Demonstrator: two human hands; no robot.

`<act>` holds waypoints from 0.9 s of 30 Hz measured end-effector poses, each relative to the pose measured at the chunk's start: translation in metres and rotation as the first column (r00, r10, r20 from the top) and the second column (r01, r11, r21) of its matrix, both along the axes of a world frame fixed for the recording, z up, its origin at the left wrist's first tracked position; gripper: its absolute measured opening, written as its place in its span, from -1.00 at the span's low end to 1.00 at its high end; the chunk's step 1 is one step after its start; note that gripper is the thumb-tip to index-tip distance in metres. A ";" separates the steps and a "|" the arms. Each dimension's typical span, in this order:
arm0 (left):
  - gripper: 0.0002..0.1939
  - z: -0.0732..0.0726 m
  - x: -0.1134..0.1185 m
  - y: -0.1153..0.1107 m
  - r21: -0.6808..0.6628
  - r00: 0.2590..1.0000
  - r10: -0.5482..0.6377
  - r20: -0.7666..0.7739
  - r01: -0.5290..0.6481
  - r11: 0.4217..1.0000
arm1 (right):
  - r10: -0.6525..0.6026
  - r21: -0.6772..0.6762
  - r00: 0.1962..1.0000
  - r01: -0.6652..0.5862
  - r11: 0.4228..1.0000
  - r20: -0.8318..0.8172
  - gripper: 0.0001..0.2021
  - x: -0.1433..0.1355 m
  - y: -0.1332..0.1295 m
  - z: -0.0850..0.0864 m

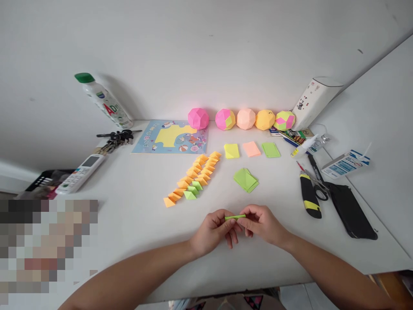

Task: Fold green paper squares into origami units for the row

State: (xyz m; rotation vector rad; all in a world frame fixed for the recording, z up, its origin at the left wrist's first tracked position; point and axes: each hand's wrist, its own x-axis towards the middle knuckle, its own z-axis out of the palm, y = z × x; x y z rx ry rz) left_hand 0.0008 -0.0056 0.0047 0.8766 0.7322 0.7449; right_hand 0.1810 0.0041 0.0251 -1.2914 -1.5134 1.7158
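Note:
A narrow folded strip of green paper (pixel 235 217) is pinched between both hands, above the near part of the white table. My left hand (pixel 214 228) grips its left end, and my right hand (pixel 263 224) has the right end between thumb and fingers. Just beyond the hands lies a loose stack of green paper squares (pixel 246 180). Farther left, two slanting rows of folded orange paper pieces (pixel 183 182) run away from me, with several folded green pieces (pixel 190 195) at the near end of one row.
Yellow (pixel 232 150), peach (pixel 251 149) and green paper pads (pixel 271 150) lie beyond. Several paper balls (pixel 246 119) line the wall. To the right are a utility knife (pixel 310 196), scissors (pixel 320 191), a black pouch (pixel 351 211) and a glue bottle (pixel 303 146); a remote control (pixel 80 173) is left.

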 end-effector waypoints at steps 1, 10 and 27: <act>-0.68 0.000 0.000 0.000 0.003 1.000 0.010 -0.001 -0.010 1.000 | 0.007 -0.005 1.000 -0.006 1.000 0.006 -0.76 0.000 0.000 0.000; -0.68 0.003 -0.001 0.001 -0.019 0.998 -0.052 -0.040 0.051 0.998 | 0.072 0.047 0.997 -0.073 0.996 0.029 -0.79 0.000 -0.001 0.003; -0.71 0.001 -0.004 0.003 0.007 1.000 -0.022 0.021 0.022 1.000 | -0.011 0.713 0.993 -0.074 0.697 0.114 -0.88 0.002 0.001 -0.007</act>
